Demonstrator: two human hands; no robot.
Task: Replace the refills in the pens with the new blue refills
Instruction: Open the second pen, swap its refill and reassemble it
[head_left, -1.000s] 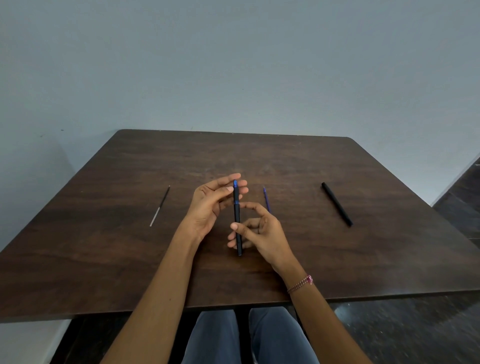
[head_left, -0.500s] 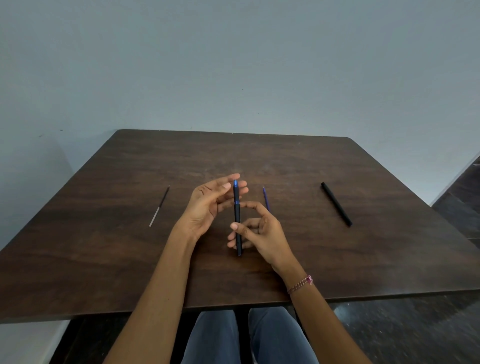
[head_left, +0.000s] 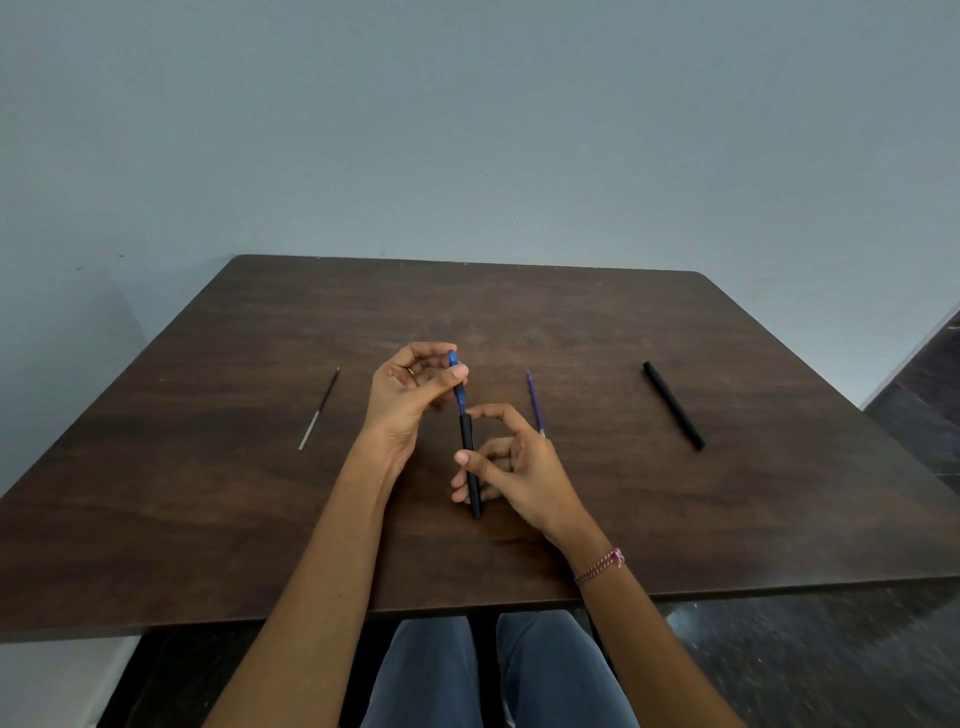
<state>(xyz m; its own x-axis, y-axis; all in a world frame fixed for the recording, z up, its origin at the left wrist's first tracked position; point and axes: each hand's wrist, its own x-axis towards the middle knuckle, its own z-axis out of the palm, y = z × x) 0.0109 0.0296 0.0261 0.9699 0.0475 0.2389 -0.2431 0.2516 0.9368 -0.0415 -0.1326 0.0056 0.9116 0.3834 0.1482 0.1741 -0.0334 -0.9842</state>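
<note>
Over the middle of the brown table (head_left: 208, 493) I hold a black pen (head_left: 470, 467) nearly upright, its blue tip section (head_left: 458, 387) sticking out at the far end. My right hand (head_left: 511, 467) grips the black barrel between thumb and fingers. My left hand (head_left: 410, 395) pinches the blue tip section with thumb and curled fingers. A loose blue refill (head_left: 536, 402) lies on the table just right of my hands. A thin black and silver refill (head_left: 319, 408) lies at the left. A second black pen (head_left: 674, 404) lies at the right.
The table's near edge runs just above my knees (head_left: 498, 670) in blue trousers. A plain grey wall stands behind the table. Dark floor shows at the right.
My left fingers have curled in from an open pose and now pinch the blue tip section. More of the blue section shows above the black barrel. The right hand has hardly moved.
</note>
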